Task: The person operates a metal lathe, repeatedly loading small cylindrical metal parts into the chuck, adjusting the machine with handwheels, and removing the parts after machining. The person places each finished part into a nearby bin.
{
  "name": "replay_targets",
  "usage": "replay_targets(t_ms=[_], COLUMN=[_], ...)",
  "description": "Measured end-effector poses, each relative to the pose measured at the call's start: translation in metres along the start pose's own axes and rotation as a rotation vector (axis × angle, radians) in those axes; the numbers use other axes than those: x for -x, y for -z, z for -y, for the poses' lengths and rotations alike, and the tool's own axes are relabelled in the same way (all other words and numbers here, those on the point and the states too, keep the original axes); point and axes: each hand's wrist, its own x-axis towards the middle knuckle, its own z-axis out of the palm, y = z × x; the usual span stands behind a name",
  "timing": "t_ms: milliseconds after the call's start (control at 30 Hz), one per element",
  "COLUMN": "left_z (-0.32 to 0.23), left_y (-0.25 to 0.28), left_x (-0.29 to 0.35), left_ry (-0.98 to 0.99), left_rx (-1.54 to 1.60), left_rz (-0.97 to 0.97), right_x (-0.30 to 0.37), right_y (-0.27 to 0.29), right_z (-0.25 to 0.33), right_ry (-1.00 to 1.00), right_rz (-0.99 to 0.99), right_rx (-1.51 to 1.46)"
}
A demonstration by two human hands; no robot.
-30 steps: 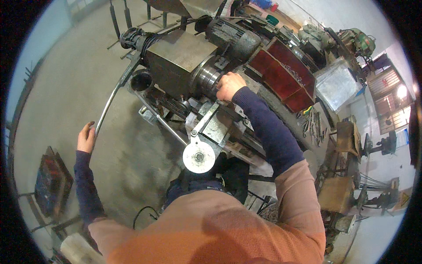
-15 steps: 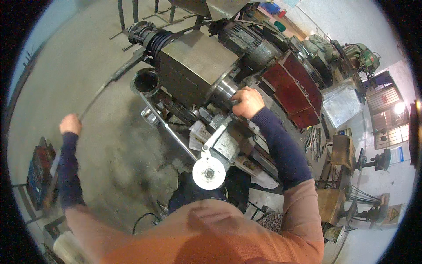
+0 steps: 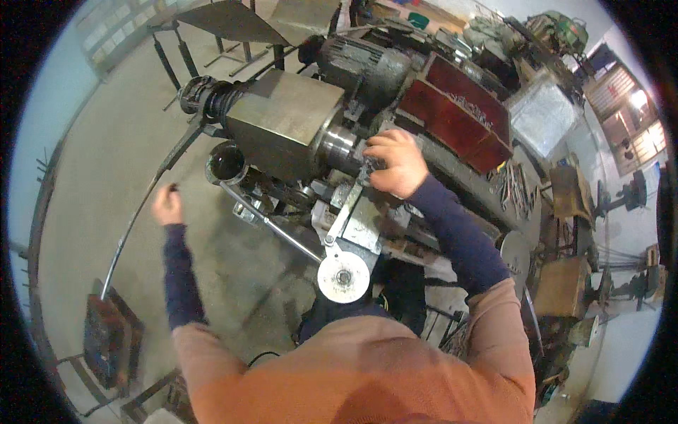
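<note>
Working at the spindle point(image 3: 339, 146) seems to be the step in hand: the right hand point(image 3: 397, 164) is curving its fingers at the outer end, hiding whether it is pinching anything. The left hand point(image 3: 168, 206) is hanging beside the lever point(image 3: 134, 218), too blurred to tell spread from curled. The spindle is jutting from the headstock point(image 3: 282, 106), its long axis pointing lower right; the next move is probably calling for steady finger placement there.
</note>
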Motion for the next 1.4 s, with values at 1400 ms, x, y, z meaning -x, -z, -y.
replay_targets(t_ms=[1400], left_z=[-0.124], left_y=[-0.134], left_x=[0.053], left_ry=[0.994], left_rx=[0.578], left_rz=[0.108], right_x=[0.576], right_y=[0.091], right_z=[0.027], right_ry=[-2.23], right_rz=[0.143], right_rx=[0.551])
